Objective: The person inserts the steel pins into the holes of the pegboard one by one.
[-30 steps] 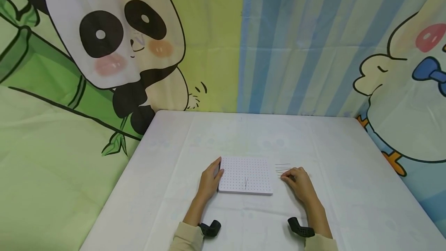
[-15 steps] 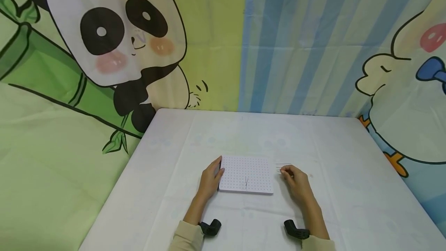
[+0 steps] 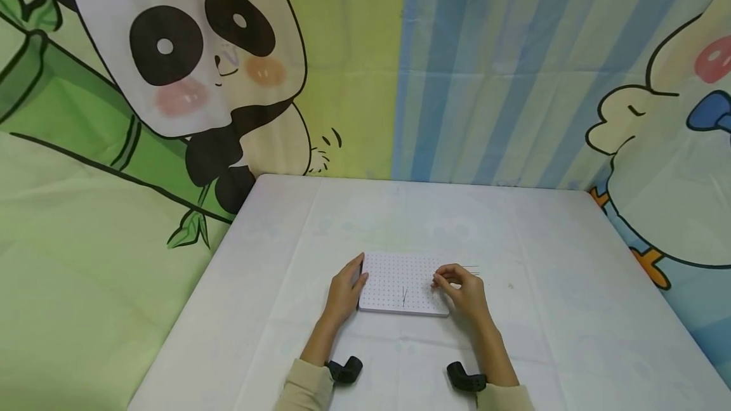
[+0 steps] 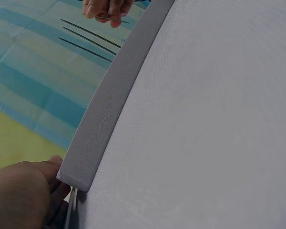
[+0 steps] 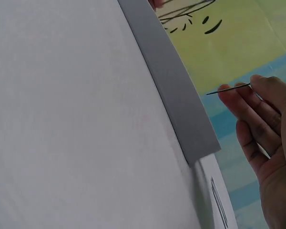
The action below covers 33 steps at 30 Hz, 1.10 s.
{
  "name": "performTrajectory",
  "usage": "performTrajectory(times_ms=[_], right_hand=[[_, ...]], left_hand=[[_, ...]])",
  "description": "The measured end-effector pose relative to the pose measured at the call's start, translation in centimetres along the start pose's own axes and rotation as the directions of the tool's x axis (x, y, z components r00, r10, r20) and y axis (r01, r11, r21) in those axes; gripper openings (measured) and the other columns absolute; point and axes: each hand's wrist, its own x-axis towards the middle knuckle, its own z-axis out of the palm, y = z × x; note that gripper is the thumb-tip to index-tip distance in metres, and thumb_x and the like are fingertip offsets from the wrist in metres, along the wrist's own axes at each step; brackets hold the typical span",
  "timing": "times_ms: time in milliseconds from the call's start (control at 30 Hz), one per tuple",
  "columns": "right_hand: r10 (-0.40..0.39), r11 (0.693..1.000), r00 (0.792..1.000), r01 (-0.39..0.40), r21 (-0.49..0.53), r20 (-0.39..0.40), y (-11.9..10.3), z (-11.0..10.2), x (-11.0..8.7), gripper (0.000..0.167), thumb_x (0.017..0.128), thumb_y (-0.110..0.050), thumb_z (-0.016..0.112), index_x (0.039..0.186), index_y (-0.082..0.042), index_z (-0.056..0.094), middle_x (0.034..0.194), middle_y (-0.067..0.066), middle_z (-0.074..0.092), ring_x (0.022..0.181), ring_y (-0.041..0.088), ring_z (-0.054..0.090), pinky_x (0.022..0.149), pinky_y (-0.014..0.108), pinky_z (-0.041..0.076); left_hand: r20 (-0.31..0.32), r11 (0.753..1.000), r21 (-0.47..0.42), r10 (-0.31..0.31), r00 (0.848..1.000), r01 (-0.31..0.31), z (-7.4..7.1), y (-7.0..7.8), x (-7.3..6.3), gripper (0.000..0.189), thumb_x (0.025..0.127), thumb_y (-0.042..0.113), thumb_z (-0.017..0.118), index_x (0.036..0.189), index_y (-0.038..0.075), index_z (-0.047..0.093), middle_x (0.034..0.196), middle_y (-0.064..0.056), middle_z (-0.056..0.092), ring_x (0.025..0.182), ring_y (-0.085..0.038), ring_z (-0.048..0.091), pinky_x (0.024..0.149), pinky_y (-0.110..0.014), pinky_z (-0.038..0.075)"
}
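Observation:
A white board (image 3: pixel 382 274) dotted with a grid of small holes lies on the table. My left hand (image 3: pixel 344 295) holds its left side, the thumb near the edge and the fingers by the far corner. Thin dark needles (image 3: pixel 404 297) stand in the board toward its near side; the left wrist view shows three needles (image 4: pixel 93 38) beyond the edge. Between thumb and fingertips my right hand (image 3: pixel 465 290) pinches one needle (image 5: pixel 229 89), over the board's right side. The right wrist view shows it pointing left from the fingertips.
More needles (image 3: pixel 471 266) lie on the white table (image 3: pixel 531 240) just right of the board, partly behind my right hand; a few also show below the board edge as thin needles (image 5: pixel 219 202). Printed curtains (image 3: pixel 342 68) hang behind the table.
My right hand has picked up a needle from those lying at the right and moved left with it over the board. My left hand stays at the board's left side.

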Motion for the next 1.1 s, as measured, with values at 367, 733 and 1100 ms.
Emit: performTrajectory(times_ms=[367, 733, 1100], right_hand=[[-0.171, 0.98, 0.982, 0.16, 0.121, 0.086, -4.7, 2.0, 0.6, 0.012, 0.077, 0.011, 0.067, 0.086, 0.008, 0.06, 0.075, 0.018, 0.068, 0.068, 0.03, 0.067, 0.064, 0.032, 0.058], [-0.271, 0.96, 0.959, 0.264, 0.087, 0.079, -3.1, 3.5, 0.4, 0.019, 0.072, 0.013, 0.07, 0.084, 0.001, 0.061, 0.074, 0.013, 0.068, 0.066, 0.02, 0.067, 0.061, 0.028, 0.057], [-0.301, 0.953, 0.947, 0.302, 0.008, 0.109, -1.5, 4.4, 0.2, 0.019, 0.073, 0.002, 0.075, 0.085, -0.007, 0.062, 0.077, -0.001, 0.068, 0.066, 0.008, 0.065, 0.059, 0.018, 0.054]], left_hand=[[0.008, 1.0, 0.003, -0.018, 1.0, 0.018, 0.0, 0.0, 0.1, 0.048, 0.092, 0.015, 0.057, 0.137, 0.005, 0.042, 0.138, -0.011, 0.045, 0.127, -0.025, 0.04, 0.106, -0.037, 0.033], [0.007, 0.999, -0.003, -0.033, 0.999, 0.033, 0.0, 0.2, 0.0, 0.048, 0.092, 0.015, 0.057, 0.137, 0.006, 0.043, 0.138, -0.011, 0.045, 0.128, -0.024, 0.04, 0.106, -0.037, 0.033], [0.016, 1.0, -0.002, -0.016, 1.0, 0.016, -0.1, 0.1, 0.0, 0.048, 0.093, 0.016, 0.056, 0.137, 0.005, 0.042, 0.138, -0.011, 0.044, 0.128, -0.023, 0.039, 0.106, -0.036, 0.033]])
